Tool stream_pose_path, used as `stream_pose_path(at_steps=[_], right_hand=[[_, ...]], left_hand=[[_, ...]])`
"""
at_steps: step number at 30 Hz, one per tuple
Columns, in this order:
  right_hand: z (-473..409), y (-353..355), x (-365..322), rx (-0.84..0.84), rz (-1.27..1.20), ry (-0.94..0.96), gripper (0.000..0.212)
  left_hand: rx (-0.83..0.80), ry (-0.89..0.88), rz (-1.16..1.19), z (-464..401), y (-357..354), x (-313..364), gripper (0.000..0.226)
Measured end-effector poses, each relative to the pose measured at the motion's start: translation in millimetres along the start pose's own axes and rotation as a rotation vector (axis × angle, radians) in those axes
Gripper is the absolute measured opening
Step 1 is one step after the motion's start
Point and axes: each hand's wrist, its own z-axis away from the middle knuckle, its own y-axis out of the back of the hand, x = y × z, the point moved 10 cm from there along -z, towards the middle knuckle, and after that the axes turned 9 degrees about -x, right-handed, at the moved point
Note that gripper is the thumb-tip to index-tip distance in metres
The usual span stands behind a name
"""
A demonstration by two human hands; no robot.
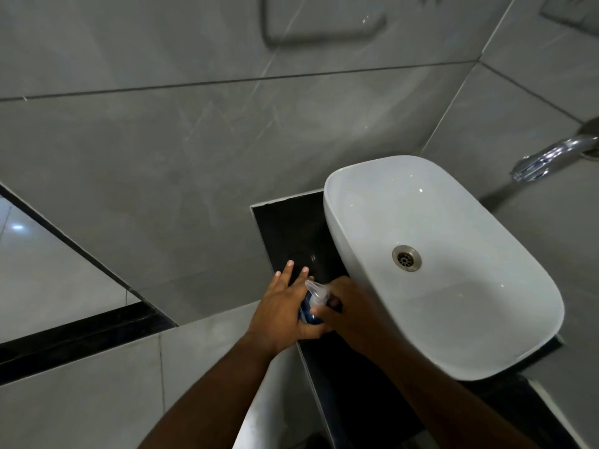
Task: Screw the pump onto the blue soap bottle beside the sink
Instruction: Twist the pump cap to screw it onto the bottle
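The blue soap bottle (pixel 307 311) stands on the black desk (pixel 285 228), just left of the white sink (pixel 453 335). The left hand (pixel 282 311) cups its side, fingers partly spread. The right hand (pixel 351 311) has its grip pinched around the clear pump (pixel 316 291) on top of the bottle.

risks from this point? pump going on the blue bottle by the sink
1. The left hand steadies the blue bottle with several fingers splayed off it, so it may spin under torque.
2. The bottle sits near the black counter's outer edge; a slip could tip it off.
3. The right hand hides the pump collar; cross-threading could go unnoticed.
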Motion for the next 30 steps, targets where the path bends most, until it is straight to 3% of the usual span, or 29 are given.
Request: stream_pose_path(at_steps=[3,10,20,25,30], right_hand=[[-3.7,-2.2,0.0,-0.082,0.08,0.012,0.033],[-7.5,-2.9,-4.7,-0.033,0.103,0.06,0.01],[-2.9,15.6,-1.4,0.006,0.046,0.034,0.043],[-12.1,25.6,-23.3,-0.058,0.224,0.152,0.026],[-15.1,17.0,-28.4,-0.121,0.31,0.177,0.027]], left_hand=[[-0.003,0.004,-0.008,0.6,1.6,1.0,0.108],[-0.006,0.012,-0.003,1.1,1.8,1.8,0.103],[-0.034,0.016,0.019,1.9,-0.6,3.0,0.106],[-0.052,0.03,0.049,4.4,0.1,3.2,0.109],[-0.035,-0.002,0.028,3.2,3.2,8.1,0.102]])
